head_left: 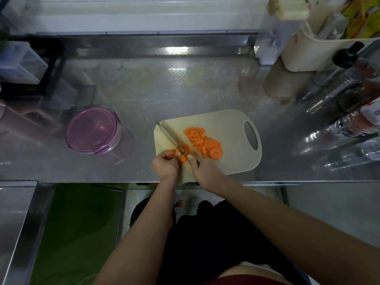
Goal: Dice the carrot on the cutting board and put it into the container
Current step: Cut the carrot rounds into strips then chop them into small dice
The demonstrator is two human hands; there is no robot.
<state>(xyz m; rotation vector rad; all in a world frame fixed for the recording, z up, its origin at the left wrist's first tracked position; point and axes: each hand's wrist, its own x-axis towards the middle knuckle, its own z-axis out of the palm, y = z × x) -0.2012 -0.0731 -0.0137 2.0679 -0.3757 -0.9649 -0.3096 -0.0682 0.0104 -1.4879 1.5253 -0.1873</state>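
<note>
On the cutting board (232,161), near edge: left hand (165,163) curled, fingertips pinching the carrot piece (182,155). Right hand (202,168) wrapped round the knife (169,135) handle, blade on that piece. Diced carrot (195,137) right of the blade. Lidded container (93,130) on the tabletop (185,89), well left of board.

You have the cutting board (232,124) at frame centre, flat on the counter (164,89), handle hole to the right. The container (93,130) stands on the counter well left of the board, lid on. On the board, diced carrot (195,136) lies mid-board, with carrot slices (213,148) touching its lower right. The knife (168,134) runs from the board's upper left corner down into your right hand (202,169) at the lower edge. Your left hand (165,164), just left of it, pinches a carrot piece (182,157) under the blade. Bottles (349,120) line the right edge.
</note>
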